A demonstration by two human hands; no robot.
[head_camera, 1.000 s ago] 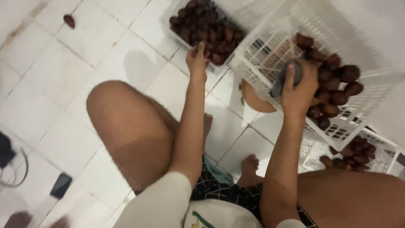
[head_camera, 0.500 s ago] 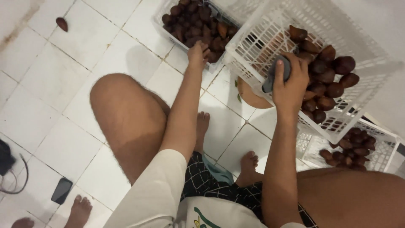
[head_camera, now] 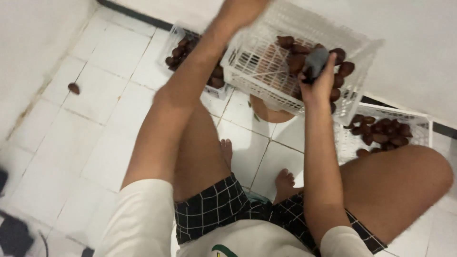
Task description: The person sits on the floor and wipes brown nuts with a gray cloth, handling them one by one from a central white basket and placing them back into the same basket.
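Head view, person seated on a white tiled floor (head_camera: 95, 143), knees apart, bare feet between them.

Right hand (head_camera: 320, 81): clenched around a dark grey, rounded object (head_camera: 315, 61), held up against the front rim of a tilted white plastic basket (head_camera: 266, 81). What the object is cannot be told; it is blurred. The fingers wrap it from below, with the thumb side toward the basket.

Left hand (head_camera: 240, 7): raised to the top edge of the frame, over the far rim of the same basket. It is motion-blurred and partly cut off, so I cannot tell whether it is released or grasping anything.

Basket contents: brown, scaly, oval fruits (head_camera: 297, 50) heaped toward its right end, just beside and touching the right hand's object.

A second white crate (head_camera: 178, 35) of the same fruits lies behind the left forearm. A third crate (head_camera: 409, 119), also with fruits, sits beside the right knee.

One loose fruit (head_camera: 74, 88) lies alone on the floor at far left, well apart from the crates. A tan round object (head_camera: 271, 114) lies on the floor under the tilted basket.
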